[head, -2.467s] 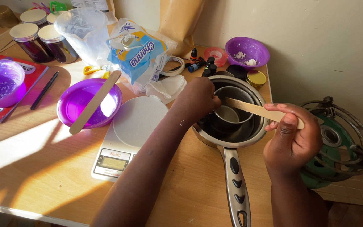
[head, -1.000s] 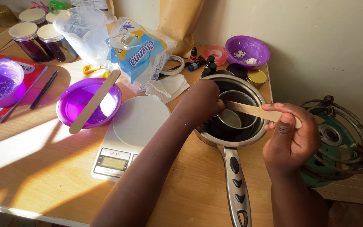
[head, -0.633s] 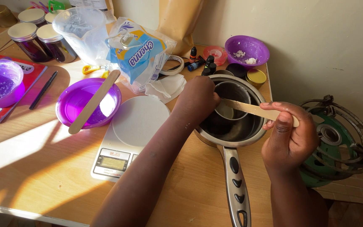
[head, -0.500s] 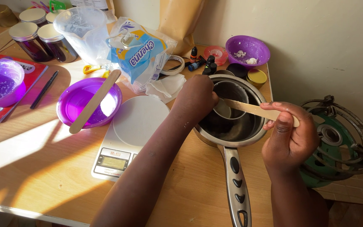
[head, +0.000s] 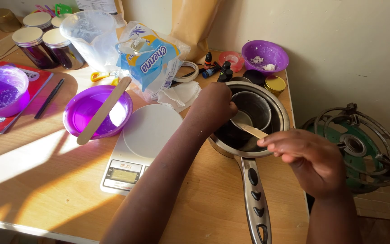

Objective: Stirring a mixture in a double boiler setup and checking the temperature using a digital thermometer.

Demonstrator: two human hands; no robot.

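The steel saucepan (head: 274, 106) stood near the right edge of the wooden table (head: 46, 180), with its long handle pointing toward the person; inside the saucepan sat a small metal cup (head: 253, 108), tilted toward the left hand; the left hand (head: 213, 106) was at the left rim of the saucepan, its fingers curled closed on the side of the cup; the right hand (head: 310, 156) hovered over the near right rim of the saucepan, its fingers pinched closed around a wooden stick (head: 251, 130), whose free end reached into the cup; to the left of the saucepan, touching nothing of it, was a white kitchen scale (head: 143, 140); further left of the saucepan lay a purple bowl (head: 96, 110) with a wooden spatula (head: 102, 110) resting across it; behind the saucepan, near the wall, were a small purple bowl (head: 265, 55) with white crumbs, a gold lid (head: 275, 83) and some small dark bottles (head: 224, 72); to the right of the saucepan, off the table, stood a green metal burner (head: 357, 149).
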